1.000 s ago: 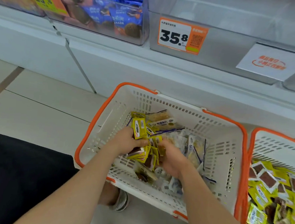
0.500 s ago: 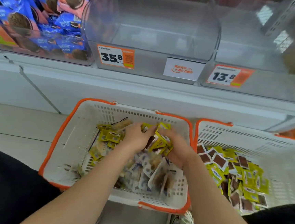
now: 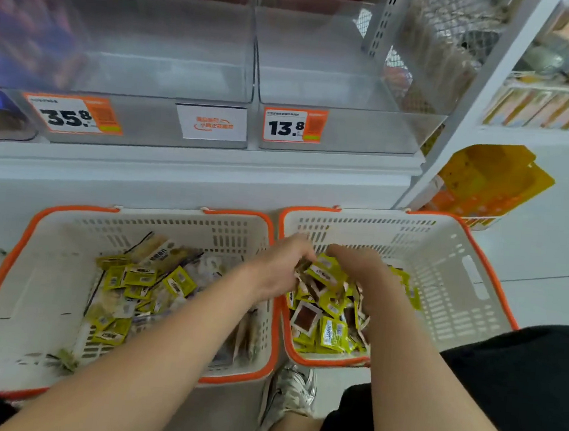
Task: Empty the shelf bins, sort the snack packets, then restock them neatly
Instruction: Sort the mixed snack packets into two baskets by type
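Note:
Two white baskets with orange rims stand side by side on the floor. The left basket (image 3: 48,263) holds mixed yellow and pale snack packets (image 3: 139,285). The right basket (image 3: 450,274) holds a pile of yellow packets (image 3: 328,325). Both hands hover over the right basket's left end. My left hand (image 3: 278,266) and my right hand (image 3: 357,266) together hold a bunch of yellow packets (image 3: 322,273) above that pile. Above, two clear shelf bins stand bare: one (image 3: 158,67) tagged 35.8, one (image 3: 326,78) tagged 13.8.
A bin with blue packets (image 3: 1,53) sits at the far left of the shelf. A white rack (image 3: 494,79) with yellow cartons (image 3: 486,178) stands to the right. My sneaker (image 3: 291,391) rests on the floor between the baskets, with dark-clothed knees at both lower corners.
Both hands lifted a bunch of yellow packets out of the left basket and carried it right, over the right basket. The view swung right, showing the second bare bin.

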`<move>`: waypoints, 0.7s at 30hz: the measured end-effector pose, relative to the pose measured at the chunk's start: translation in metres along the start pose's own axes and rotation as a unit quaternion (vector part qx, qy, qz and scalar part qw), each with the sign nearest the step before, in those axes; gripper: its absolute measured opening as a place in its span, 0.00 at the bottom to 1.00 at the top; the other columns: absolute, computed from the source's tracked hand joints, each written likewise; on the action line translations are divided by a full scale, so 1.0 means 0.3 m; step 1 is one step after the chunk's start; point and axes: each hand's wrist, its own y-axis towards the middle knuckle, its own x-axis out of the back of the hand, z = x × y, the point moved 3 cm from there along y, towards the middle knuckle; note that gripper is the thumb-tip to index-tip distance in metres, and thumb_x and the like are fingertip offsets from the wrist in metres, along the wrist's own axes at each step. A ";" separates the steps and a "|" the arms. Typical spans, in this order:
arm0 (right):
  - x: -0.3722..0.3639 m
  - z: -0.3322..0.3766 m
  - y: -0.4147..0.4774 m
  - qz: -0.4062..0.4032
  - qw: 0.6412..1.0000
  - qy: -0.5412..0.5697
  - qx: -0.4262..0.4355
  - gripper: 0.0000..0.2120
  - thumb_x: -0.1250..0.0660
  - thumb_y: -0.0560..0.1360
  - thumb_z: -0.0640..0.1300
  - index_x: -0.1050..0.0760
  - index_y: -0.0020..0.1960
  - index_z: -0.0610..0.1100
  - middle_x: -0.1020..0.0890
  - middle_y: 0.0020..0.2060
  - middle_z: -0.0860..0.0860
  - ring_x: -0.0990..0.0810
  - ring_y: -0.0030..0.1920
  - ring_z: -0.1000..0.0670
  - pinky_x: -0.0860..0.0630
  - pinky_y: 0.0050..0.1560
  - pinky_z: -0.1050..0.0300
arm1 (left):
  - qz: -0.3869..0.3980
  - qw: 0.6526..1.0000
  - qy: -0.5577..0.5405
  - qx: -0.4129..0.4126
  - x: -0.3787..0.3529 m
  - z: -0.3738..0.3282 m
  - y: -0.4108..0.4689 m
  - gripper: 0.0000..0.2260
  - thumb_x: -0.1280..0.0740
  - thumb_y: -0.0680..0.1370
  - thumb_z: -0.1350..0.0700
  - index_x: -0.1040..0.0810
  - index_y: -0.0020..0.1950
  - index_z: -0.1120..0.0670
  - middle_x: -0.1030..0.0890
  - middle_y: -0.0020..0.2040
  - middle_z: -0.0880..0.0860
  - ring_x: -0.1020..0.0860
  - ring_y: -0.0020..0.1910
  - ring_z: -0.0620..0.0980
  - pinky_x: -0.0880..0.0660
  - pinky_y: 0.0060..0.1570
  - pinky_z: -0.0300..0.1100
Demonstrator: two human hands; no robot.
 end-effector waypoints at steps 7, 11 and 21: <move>-0.285 0.137 -0.061 0.008 0.974 0.045 0.220 0.08 0.33 0.75 0.45 0.17 0.45 0.44 0.13 0.37 0.48 0.13 0.40 0.46 0.16 0.50 0.44 | -0.259 0.885 0.370 -0.114 0.337 0.078 -0.133 0.14 0.39 0.84 0.62 0.17 0.53 0.46 0.14 0.53 0.48 0.16 0.50 0.46 0.19 0.55 0.47; -0.577 0.208 -0.118 0.151 0.938 -0.094 0.296 0.08 0.33 0.77 0.42 0.15 0.48 0.43 0.16 0.35 0.49 0.18 0.37 0.52 0.18 0.44 0.52 | -0.264 0.863 0.429 0.035 0.675 0.229 -0.249 0.15 0.42 0.83 0.62 0.19 0.48 0.47 0.16 0.55 0.50 0.18 0.53 0.51 0.19 0.53 0.57; -1.137 0.119 -0.129 0.238 0.816 -0.383 0.362 0.26 0.35 0.80 0.38 0.35 0.77 0.44 0.22 0.60 0.42 0.22 0.56 0.40 0.21 0.49 0.46 | -0.271 0.789 0.497 0.239 1.107 0.493 -0.433 0.24 0.34 0.81 0.64 0.30 0.77 0.52 0.30 0.75 0.58 0.24 0.67 0.59 0.24 0.63 0.47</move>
